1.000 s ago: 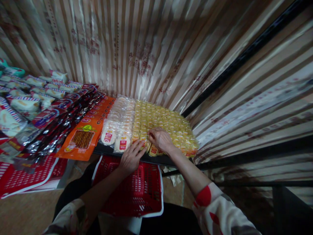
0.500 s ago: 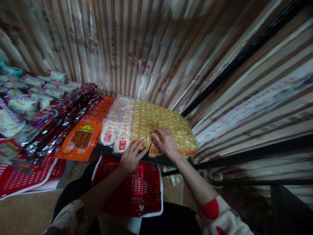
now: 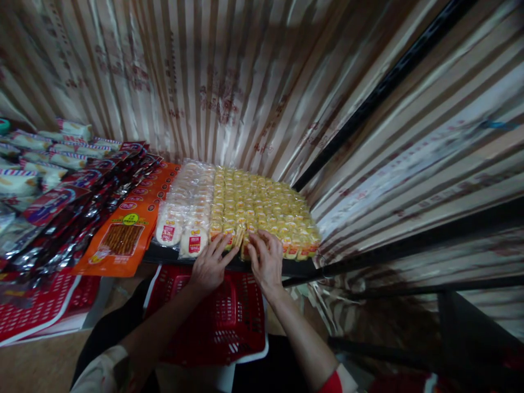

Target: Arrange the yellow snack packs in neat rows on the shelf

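Left hand [image 3: 210, 266] lies flat, fingers spread, at the front edge of the tabletop [image 3: 172, 254], fingertips touching the front row of yellow snack packets [image 3: 262, 204]. Right hand [image 3: 266, 259] rests just beside it, fingers extended and gripping nothing, on the same row (packets stand in tight rows up to the striped curtain [image 3: 229, 82]). White round packets [image 3: 186, 210] adjoin on the left, then orange packets [image 3: 123, 240]. A red basket [image 3: 221, 322] sits below the hands.

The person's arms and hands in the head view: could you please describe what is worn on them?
Both hands, left hand and right hand, are bare, without gloves. The forearms are uncovered; pale sleeves with red patches sit pushed up near the elbows.
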### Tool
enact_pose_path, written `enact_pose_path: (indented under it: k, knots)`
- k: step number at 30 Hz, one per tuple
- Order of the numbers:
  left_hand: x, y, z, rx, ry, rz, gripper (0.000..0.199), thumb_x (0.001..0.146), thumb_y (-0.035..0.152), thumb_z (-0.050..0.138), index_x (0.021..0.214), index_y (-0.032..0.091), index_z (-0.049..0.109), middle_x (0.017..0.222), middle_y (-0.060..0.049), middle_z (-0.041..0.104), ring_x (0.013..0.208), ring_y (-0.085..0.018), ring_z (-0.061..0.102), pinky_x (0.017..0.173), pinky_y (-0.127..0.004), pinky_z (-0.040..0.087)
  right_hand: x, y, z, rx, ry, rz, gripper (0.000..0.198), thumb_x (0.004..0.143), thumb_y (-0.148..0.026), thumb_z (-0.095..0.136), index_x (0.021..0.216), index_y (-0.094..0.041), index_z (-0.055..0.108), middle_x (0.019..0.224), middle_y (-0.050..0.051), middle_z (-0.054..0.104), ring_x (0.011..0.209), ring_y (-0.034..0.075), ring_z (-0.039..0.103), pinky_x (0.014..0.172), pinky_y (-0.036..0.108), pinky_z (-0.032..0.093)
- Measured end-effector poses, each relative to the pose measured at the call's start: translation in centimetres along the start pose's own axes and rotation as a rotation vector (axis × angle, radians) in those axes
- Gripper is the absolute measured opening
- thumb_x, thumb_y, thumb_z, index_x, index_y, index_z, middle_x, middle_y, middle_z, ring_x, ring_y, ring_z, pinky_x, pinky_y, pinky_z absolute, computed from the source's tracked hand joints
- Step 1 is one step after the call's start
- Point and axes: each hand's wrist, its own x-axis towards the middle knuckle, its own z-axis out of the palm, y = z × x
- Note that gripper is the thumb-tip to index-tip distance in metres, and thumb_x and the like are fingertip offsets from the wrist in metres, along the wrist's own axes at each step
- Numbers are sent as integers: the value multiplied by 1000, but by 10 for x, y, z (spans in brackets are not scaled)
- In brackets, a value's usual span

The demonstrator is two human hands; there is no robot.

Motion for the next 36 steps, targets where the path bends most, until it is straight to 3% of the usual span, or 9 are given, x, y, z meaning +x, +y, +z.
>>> enact_pose_path:
  k: [4,10,15,19,23,27,32,36]
  knots:
    - [1,1,-1,4,-9,-8,63,75,2,44,132,27,46,145,-9,35,135,-29,27,100,-45,40,33,9,2,-13,-102,-22,25,89,-23,47,106,-22,65,102,7,61,98,23,48,86,38,42]
    - [1,1,-1,1,-1,-3,62,75,2,45,132,26,47,145,-10,36,135,-29,27,100,-44,40,72,21,6,6,-399,-198,28,83,-17,55,109,-23,65,90,6,63,88,21,51,82,34,41]
    - [0,0,1,12,-3,-14,61,76,4,44,134,25,45,144,-9,37,135,-27,27,101,-43,39,87,28,3,89,-506,-268,16,78,-14,61,92,-21,67,90,4,65,87,20,53,82,33,39]
    - [1,0,-1,4,-26,-20,63,75,5,44,136,23,42,144,-8,37,135,-27,27,102,-43,39,91,30,2,193,-534,-288,5,82,-17,57,82,-20,61,87,2,65,87,18,53,83,33,38]
    - [2,1,-3,-1,-28,-29,63,76,6,43,137,18,39,145,-9,36,136,-26,26,104,-42,37,95,28,2,253,-559,-319,6,85,-18,51,83,-20,56,86,2,64,87,17,53,84,32,39]
    - [1,1,-1,23,-4,-15,65,77,2,42,137,28,39,146,-7,34,136,-27,27,102,-43,39,97,27,4,224,-562,-339,6,83,-17,50,83,-20,56,87,3,63,89,18,54,85,33,40]
    - [0,0,2,35,-32,-19,66,77,2,45,135,32,40,148,-8,31,136,-27,27,98,-42,41,91,25,5,213,-500,-317,9,86,-19,48,89,-20,57,91,5,64,94,19,53,88,35,42]
    - [1,1,0,30,-46,-24,64,77,3,46,135,30,42,148,-8,30,136,-28,27,98,-41,41,74,25,-6,156,-347,-253,19,86,-28,53,102,-20,57,102,8,62,104,23,51,92,41,42]
